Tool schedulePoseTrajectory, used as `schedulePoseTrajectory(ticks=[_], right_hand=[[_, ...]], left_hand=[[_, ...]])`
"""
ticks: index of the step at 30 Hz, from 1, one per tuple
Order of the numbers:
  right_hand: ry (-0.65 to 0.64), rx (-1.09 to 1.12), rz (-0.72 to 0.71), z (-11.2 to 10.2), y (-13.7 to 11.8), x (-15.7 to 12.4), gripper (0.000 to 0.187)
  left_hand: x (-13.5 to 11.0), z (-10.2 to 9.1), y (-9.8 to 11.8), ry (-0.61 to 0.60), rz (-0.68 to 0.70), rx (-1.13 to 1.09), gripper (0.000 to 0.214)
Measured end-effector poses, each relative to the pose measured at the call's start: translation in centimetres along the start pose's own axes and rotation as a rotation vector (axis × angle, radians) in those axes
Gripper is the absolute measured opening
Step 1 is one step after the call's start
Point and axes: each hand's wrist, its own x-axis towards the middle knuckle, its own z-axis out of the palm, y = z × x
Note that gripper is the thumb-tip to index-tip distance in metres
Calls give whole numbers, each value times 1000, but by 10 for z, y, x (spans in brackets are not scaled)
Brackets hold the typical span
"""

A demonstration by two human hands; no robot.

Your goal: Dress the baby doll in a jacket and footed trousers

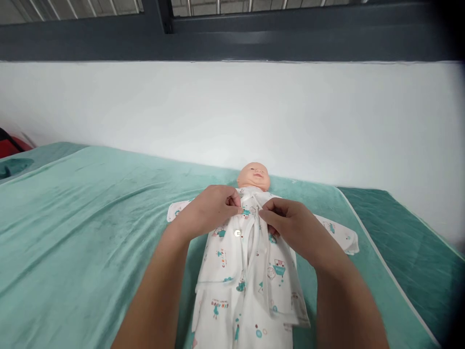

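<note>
White and printed, the shirt (222, 249) lay on a doll (254, 175) atop green cloth (105, 218); our left hand (215, 208) and right hand (290, 224) pinched its front (fastening, we judged), the next move seemingly needing aligned edges.

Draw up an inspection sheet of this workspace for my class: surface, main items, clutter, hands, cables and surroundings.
Surface: light green sheet, lightly creased; darker green cover at the right.
Main items: doll lying face up, head toward the wall; white printed top over its body, sleeves spread to both sides; printed lower garment below, cut off by the picture's edge.
Clutter: red item at the far left edge, too cut off to identify.
Hands: left hand and right hand each pinch the top's front at the chest.
Cables: nothing seen.
Surroundings: white wall behind; dark frame and metal bars above.
</note>
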Motion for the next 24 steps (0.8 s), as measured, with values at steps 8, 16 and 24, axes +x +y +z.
schedulePoseTrajectory(ticks=[8,16,24], right_hand=[[-42,302,-31,2,-2,2,20],[-74,386,-37,6,1,8,22],[-61,392,-34,7,6,10,25]], left_hand=[[4,4,3,-43,7,-213,19],[6,10,3,-87,25,-328,18],[10,16,0,-134,59,-478,13]])
